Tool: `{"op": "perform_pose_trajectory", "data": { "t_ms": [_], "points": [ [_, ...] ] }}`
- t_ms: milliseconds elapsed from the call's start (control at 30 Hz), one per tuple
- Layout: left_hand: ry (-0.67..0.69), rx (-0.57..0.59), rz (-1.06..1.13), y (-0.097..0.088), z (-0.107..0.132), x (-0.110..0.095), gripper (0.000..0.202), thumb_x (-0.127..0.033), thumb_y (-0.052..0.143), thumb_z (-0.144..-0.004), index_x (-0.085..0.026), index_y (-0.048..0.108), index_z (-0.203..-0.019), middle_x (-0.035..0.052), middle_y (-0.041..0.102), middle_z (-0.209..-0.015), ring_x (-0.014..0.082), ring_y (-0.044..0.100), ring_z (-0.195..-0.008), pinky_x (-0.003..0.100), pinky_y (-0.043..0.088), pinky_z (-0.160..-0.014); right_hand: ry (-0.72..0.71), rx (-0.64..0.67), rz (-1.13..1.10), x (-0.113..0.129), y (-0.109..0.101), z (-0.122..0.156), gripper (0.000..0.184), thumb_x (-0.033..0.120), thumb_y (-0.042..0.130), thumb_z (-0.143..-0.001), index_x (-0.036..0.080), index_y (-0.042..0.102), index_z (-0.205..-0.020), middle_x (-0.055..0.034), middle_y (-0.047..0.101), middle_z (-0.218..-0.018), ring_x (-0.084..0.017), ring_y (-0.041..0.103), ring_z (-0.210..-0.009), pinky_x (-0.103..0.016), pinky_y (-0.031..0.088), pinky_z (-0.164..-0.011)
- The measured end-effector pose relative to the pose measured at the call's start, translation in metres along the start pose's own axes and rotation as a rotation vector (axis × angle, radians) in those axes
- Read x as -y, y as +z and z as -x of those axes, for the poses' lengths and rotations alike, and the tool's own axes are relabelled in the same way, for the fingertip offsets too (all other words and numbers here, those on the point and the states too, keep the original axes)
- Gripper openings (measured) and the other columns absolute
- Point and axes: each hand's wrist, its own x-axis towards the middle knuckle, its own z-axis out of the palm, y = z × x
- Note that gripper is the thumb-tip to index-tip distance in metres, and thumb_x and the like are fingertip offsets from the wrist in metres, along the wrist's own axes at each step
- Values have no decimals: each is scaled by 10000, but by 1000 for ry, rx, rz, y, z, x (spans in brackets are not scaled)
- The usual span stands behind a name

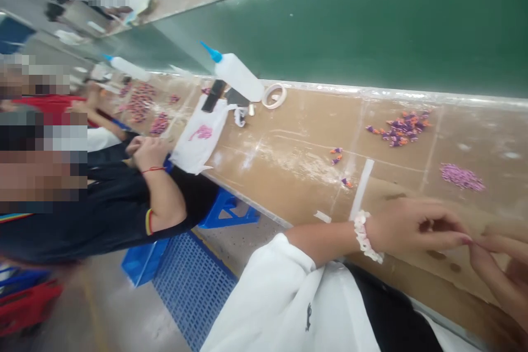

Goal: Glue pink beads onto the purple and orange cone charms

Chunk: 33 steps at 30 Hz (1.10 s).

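My left hand (pixel 416 228), with a white bead bracelet at the wrist, reaches right over the brown worktable (pixel 289 176). Its fingers are curled and pinched together. My right hand (pixel 501 269) comes in from the lower right corner, and its fingertips meet those of the left. Whatever sits between the fingertips is too small to make out. Nearest the hands are a pile of pink pieces (pixel 462 177) and a white strip (pixel 362 187) lying on the table.
A heap of purple and orange pieces (pixel 398 127) and a few loose ones (pixel 337 155) lie farther back. A blue-tipped glue bottle (pixel 237 74), tape roll (pixel 274 95) and white bag (pixel 200 137) stand beside a green belt (pixel 371 22). Co-workers sit left; a blue crate (pixel 185 280) is on the floor.
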Motion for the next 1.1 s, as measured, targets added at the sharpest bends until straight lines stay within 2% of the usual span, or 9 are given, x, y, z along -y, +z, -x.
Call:
{"op": "perform_pose_trajectory", "data": {
  "t_ms": [100,167,400,600,733,933,1100],
  "points": [
    [22,-41,86,2,1,0,237,-366,596,-839,-137,655,-859,45,643,-809,94,538,-676,223,477,-686,-56,80,-81,7,0,-4,245,67,635,-786,282,590,-892,-47,582,-743,-197,565,-642,-346,430,-531],
    [1,-67,188,4,2,-1,255,-369,584,-847,-119,639,-845,47,637,-801,88,557,-664,212,480,-647,-60,63,-145,11,2,-7,250,44,624,-776,249,562,-907,-28,533,-736,-180,529,-645,-337,412,-548],
    [-1,-59,254,2,5,-7,179,-283,562,-856,-123,640,-868,61,647,-842,114,597,-746,246,501,-707,65,60,-239,15,5,-9,175,44,546,-828,215,508,-829,0,494,-720,-143,496,-645,-308,397,-576],
    [10,-78,245,3,2,-8,111,-237,583,-807,-131,610,-788,36,622,-780,90,541,-684,217,453,-642,76,101,-293,16,4,-9,173,47,543,-829,217,518,-849,2,490,-712,-147,491,-655,-311,402,-588],
    [68,-100,174,3,2,-7,113,-235,568,-804,-136,595,-758,24,603,-747,87,524,-662,219,450,-626,78,108,-282,18,5,-9,180,47,547,-830,224,523,-845,2,487,-703,-148,481,-650,-311,401,-579],
    [279,-210,-49,6,3,1,108,-235,547,-813,-160,594,-750,7,593,-701,80,516,-630,201,461,-590,49,79,-277,20,5,-10,225,14,575,-806,224,544,-882,-4,513,-710,-151,483,-650,-318,402,-579],
    [357,-252,-168,9,2,4,139,-251,507,-836,-172,589,-757,12,624,-710,80,538,-624,202,486,-589,41,70,-260,20,5,-10,204,43,579,-806,235,551,-870,-1,508,-696,-158,487,-636,-325,402,-565]
  ]
}}
